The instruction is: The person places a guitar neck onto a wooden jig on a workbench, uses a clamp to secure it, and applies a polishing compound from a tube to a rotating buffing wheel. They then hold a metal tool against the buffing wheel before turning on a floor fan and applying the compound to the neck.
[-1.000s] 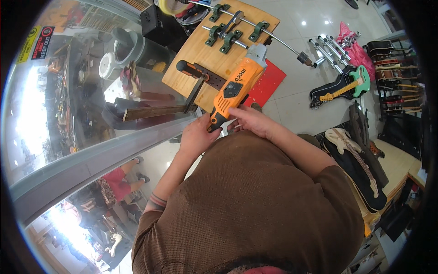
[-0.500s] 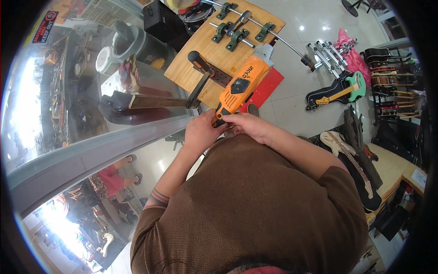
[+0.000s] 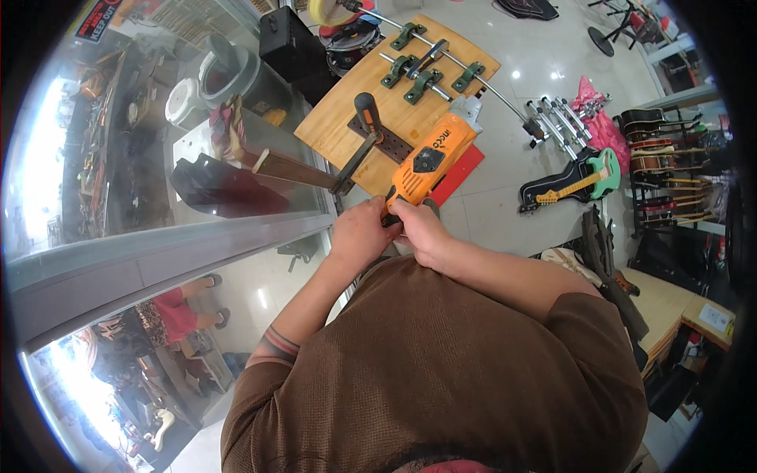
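Observation:
An orange and black power tool [image 3: 428,162] with a silver head points up and away from me. My left hand [image 3: 359,235] is closed on its black rear end. My right hand [image 3: 418,230] also grips that end, thumb on top; some fingers are hidden. Beyond lies a wooden board [image 3: 335,126] carrying a dark perforated plate [image 3: 392,147], a bar clamp [image 3: 368,118] with a black and orange handle, and a steel shaft [image 3: 497,92] in several green bearing blocks [image 3: 426,85]. A red panel [image 3: 461,175] shows beside the tool.
Left are a glass partition, metal rail [image 3: 158,252] and grey bins [image 3: 225,71]. A person's legs [image 3: 189,307] show lower left. Right lie a green guitar [image 3: 603,173] on a black case, pink bundle [image 3: 611,146], guitar rack [image 3: 662,173] and bench [image 3: 670,315]. A black box [image 3: 288,43] stands behind.
The view has shifted, so the board and tool appear slightly farther right. My right hand has drawn in and closed more tightly round the tool's rear end, beside my left.

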A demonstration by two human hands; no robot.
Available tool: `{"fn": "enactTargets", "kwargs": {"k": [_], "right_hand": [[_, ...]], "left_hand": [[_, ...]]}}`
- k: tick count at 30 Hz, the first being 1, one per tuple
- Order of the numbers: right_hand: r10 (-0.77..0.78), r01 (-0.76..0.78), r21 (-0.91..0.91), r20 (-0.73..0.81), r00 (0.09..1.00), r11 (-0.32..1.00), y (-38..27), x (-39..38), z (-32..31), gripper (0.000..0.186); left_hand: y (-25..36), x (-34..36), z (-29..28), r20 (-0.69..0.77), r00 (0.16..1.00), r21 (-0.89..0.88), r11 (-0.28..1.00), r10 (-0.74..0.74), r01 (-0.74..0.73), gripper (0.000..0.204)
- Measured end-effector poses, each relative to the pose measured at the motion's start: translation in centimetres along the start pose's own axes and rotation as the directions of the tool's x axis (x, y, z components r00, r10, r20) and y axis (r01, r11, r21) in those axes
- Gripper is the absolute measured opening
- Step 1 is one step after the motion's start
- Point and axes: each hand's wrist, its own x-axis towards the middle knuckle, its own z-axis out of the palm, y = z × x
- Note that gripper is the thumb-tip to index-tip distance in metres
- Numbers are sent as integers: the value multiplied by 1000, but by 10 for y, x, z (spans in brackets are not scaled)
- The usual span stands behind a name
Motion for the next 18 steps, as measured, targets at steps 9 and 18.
{"fn": "enactTargets", "kwargs": {"k": [9, 18], "right_hand": [[-26, 27, 29, -22, 999, 999, 6, 0, 3, 31], [64, -75, 58, 166, 984, 996, 1, 1, -12, 35]], "left_hand": [[2, 0, -3, 32, 999, 3, 1000, 5, -5, 40], [-4, -2, 9, -19, 999, 58, 997, 51, -50, 55]]}}
